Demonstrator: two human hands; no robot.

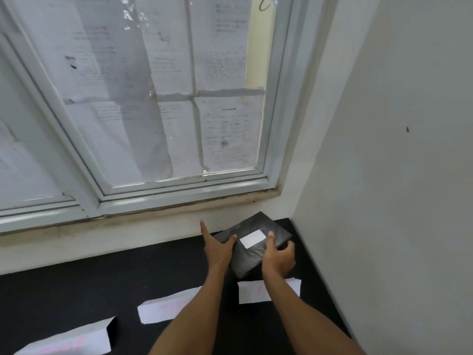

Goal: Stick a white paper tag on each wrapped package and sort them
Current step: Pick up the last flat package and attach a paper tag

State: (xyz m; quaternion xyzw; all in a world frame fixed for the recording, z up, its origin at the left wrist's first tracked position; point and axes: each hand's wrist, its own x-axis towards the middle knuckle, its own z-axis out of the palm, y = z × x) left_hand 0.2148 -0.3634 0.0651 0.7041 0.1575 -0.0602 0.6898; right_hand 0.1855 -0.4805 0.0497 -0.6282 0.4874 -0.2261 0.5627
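A dark grey wrapped package (249, 260) lies in the far right corner of the black table (102, 283), close to the wall. A white paper tag (252, 239) is stuck on its top face. My left hand (217, 248) rests against the package's left edge, thumb on the wrap and index finger pointing straight up toward the window sill. My right hand (277, 254) grips the package's right side, thumb on top beside the tag and fingers curled round the edge.
Three white paper strips with pink writing lie on the table: one (291, 285) just in front of the package, one (163, 310) in the middle, one (69, 342) at the front left. A paper-covered window (153, 98) is behind, and a white wall (384, 175) to the right.
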